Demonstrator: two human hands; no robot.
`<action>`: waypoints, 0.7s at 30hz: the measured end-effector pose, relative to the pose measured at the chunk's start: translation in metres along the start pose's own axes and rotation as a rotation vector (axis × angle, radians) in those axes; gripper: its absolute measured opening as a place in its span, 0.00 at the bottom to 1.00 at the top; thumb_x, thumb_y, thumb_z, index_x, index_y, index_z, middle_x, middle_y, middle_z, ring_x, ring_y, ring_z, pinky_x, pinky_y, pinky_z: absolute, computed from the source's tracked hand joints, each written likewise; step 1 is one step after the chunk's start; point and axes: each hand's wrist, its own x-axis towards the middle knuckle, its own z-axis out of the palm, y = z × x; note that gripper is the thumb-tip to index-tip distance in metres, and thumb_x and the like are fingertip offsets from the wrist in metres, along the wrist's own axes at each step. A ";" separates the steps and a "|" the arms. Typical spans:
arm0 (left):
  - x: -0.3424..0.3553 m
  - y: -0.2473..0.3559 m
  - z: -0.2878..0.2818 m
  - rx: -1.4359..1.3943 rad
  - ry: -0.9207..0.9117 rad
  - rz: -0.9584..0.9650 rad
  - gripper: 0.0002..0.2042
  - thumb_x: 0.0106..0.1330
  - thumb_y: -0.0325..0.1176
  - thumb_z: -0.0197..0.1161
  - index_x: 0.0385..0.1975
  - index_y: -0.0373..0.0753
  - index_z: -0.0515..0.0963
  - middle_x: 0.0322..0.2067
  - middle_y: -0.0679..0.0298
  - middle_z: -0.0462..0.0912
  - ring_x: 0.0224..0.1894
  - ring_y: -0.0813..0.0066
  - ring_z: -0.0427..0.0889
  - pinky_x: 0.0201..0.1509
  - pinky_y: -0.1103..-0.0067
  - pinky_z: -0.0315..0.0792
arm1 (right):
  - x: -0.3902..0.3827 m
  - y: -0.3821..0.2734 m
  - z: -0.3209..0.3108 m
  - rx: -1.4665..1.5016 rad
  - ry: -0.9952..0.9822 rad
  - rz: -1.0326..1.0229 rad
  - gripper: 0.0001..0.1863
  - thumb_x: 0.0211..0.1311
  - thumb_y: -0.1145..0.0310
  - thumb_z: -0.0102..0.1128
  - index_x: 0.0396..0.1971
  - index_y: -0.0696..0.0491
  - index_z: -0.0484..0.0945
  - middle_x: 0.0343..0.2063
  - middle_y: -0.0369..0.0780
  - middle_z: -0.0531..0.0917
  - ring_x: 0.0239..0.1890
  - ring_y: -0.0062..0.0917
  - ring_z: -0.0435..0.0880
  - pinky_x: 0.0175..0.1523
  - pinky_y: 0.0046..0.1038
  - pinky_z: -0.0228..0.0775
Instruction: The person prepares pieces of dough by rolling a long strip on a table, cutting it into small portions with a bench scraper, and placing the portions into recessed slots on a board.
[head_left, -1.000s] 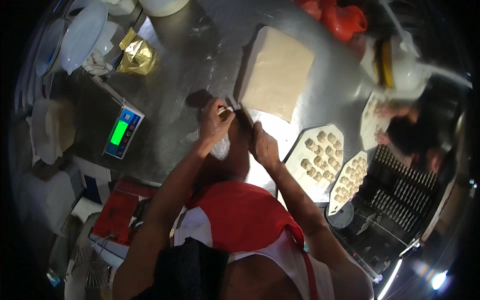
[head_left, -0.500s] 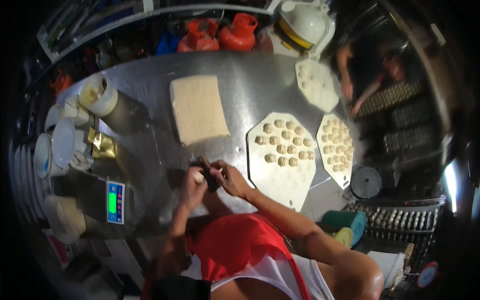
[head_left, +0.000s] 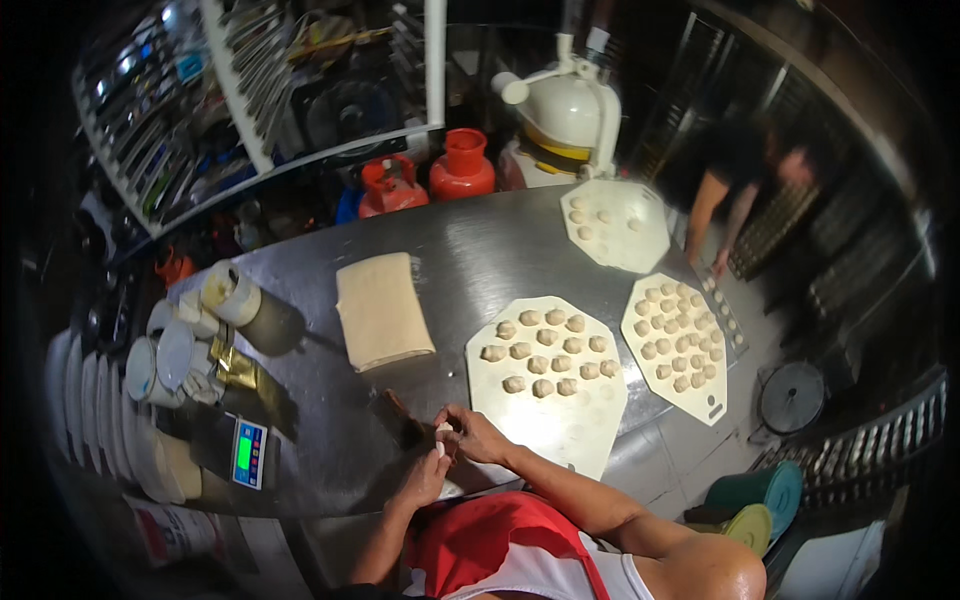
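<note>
My left hand [head_left: 424, 478] and my right hand [head_left: 473, 437] meet close together over the near edge of the steel table [head_left: 480, 230]. Between their fingertips is a small pale piece of dough [head_left: 442, 430], pinched from both sides. Just left of them lies a dark tool with a brown handle [head_left: 396, 403]; its exact kind is unclear. A folded slab of dough [head_left: 385, 312] rests farther back. To the right, a white eight-sided board [head_left: 540, 440] carries several small shaped dough pieces [head_left: 540, 363].
Two more boards [head_left: 712, 402] [head_left: 630, 250] with dough pieces stand right. Left are a digital scale [head_left: 248, 453], a gold packet [head_left: 236, 366], bowls [head_left: 175, 353] and a tub [head_left: 231, 293]. Red gas cylinders [head_left: 463, 166] and a white machine [head_left: 570, 108] stand behind. A co-worker [head_left: 712, 205] bends over trays.
The view has tilted up, so the table sits lower in the picture. My hands have come together on the dough piece, away from the brown handle. The co-worker's arms have shifted.
</note>
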 end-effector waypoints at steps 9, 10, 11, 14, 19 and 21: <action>0.046 0.144 0.072 0.329 0.048 0.002 0.13 0.81 0.34 0.50 0.49 0.30 0.77 0.45 0.37 0.83 0.50 0.32 0.81 0.53 0.49 0.75 | -0.062 0.033 -0.090 -0.139 0.237 -0.162 0.23 0.69 0.53 0.66 0.34 0.62 0.79 0.25 0.53 0.81 0.29 0.28 0.78 0.38 0.41 0.75; 0.052 0.150 0.080 0.396 0.020 -0.057 0.14 0.79 0.36 0.54 0.49 0.29 0.77 0.41 0.38 0.87 0.45 0.30 0.84 0.52 0.48 0.77 | -0.077 0.015 -0.099 -0.211 0.232 -0.080 0.20 0.69 0.56 0.64 0.34 0.62 0.78 0.25 0.55 0.81 0.28 0.36 0.80 0.37 0.42 0.74; 0.058 0.152 0.088 0.406 0.003 -0.067 0.14 0.79 0.36 0.54 0.49 0.29 0.77 0.41 0.38 0.87 0.45 0.30 0.84 0.52 0.48 0.77 | -0.088 0.018 -0.102 -0.244 0.293 -0.044 0.18 0.68 0.57 0.62 0.34 0.60 0.77 0.23 0.54 0.81 0.29 0.46 0.83 0.39 0.45 0.75; 0.052 0.101 0.108 0.271 -0.126 -0.012 0.15 0.76 0.38 0.57 0.52 0.33 0.79 0.45 0.44 0.86 0.49 0.41 0.85 0.56 0.56 0.79 | -0.122 -0.003 -0.092 -0.105 -0.008 -0.280 0.16 0.65 0.57 0.63 0.35 0.56 0.80 0.31 0.53 0.86 0.38 0.53 0.85 0.48 0.47 0.77; 0.052 0.169 0.141 0.329 -0.333 -0.267 0.18 0.80 0.42 0.49 0.48 0.34 0.81 0.42 0.38 0.86 0.52 0.38 0.84 0.57 0.54 0.76 | -0.157 0.056 -0.173 0.009 0.362 -0.029 0.15 0.66 0.63 0.66 0.45 0.57 0.80 0.38 0.48 0.85 0.40 0.37 0.85 0.52 0.36 0.79; 0.033 0.159 0.135 0.106 -0.367 -0.298 0.18 0.82 0.41 0.48 0.43 0.31 0.78 0.31 0.51 0.81 0.35 0.60 0.83 0.45 0.63 0.76 | -0.155 0.097 -0.206 -0.142 0.573 -0.010 0.17 0.66 0.65 0.67 0.51 0.57 0.81 0.42 0.49 0.85 0.41 0.39 0.86 0.51 0.35 0.80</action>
